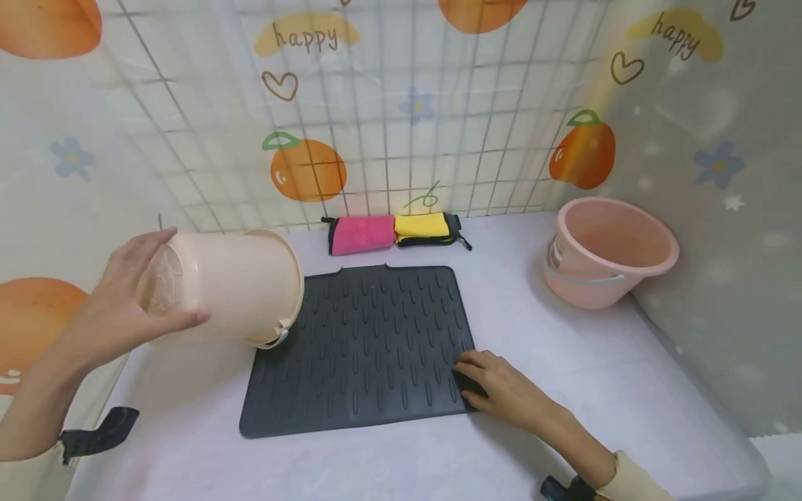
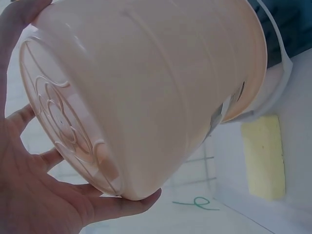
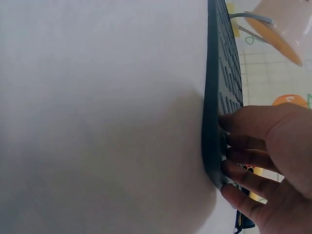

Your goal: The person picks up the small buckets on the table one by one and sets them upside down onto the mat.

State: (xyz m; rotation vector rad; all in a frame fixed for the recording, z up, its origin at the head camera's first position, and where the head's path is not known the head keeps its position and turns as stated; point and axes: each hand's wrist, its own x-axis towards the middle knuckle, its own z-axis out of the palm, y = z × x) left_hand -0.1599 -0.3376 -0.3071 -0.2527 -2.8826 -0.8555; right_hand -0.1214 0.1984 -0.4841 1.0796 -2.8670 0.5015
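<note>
A pale peach bucket [image 1: 232, 285] lies on its side in the air, its mouth turned toward the dark ribbed mat [image 1: 370, 348]. My left hand [image 1: 134, 289] grips it at the base, fingers and thumb spread around the bottom rim. The bucket's white handle [image 2: 280, 73] hangs at the mouth end. At the mat's right edge, my right hand [image 1: 501, 390] has its fingers and thumb curled on a small black object [image 1: 468, 383], mostly covered by the hand; I cannot tell what kind it is. In the right wrist view, the fingertips [image 3: 229, 168] meet the mat's edge.
A pink bucket [image 1: 589, 278] stands upright at the right by the curtain. Behind the mat lie a folded pink cloth [image 1: 362, 234] and a folded yellow cloth [image 1: 422, 226], both with black trim. The left wrist view also shows a yellow sponge-like block [image 2: 263, 156] near the bucket's mouth.
</note>
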